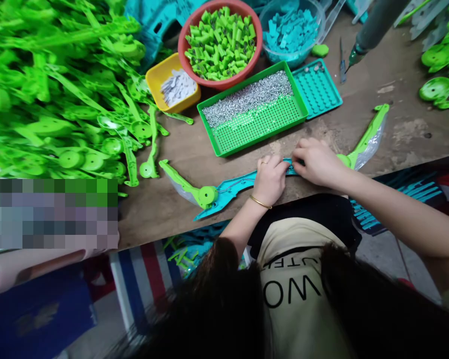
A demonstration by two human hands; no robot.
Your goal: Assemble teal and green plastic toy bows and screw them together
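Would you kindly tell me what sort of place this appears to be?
Probably a small assembly workshop, judging by the large heap of bright green plastic parts, the rectangular green perforated tray of small silvery metal pieces, and the dark cylindrical pointed-tip tool.

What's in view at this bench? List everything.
bow-shaped assembly: one, teal and lime, front
plastic mouldings: many, lime, left and right
large mouldings: uncounted, teal, back
tub of white pieces: one, yellow, back
bowl of tubular pieces: one, red, back
bowl of small pieces: one, clear, back
oval piece: one, green, beside clear bowl
tray of fasteners: one, green, centre
smaller tray: one, teal, right of fasteners
screwdriver: one, grey-blue, right
power driver: one, grey, upper right
translucent parts: several, whitish, back
hands: two, bare, on assembly
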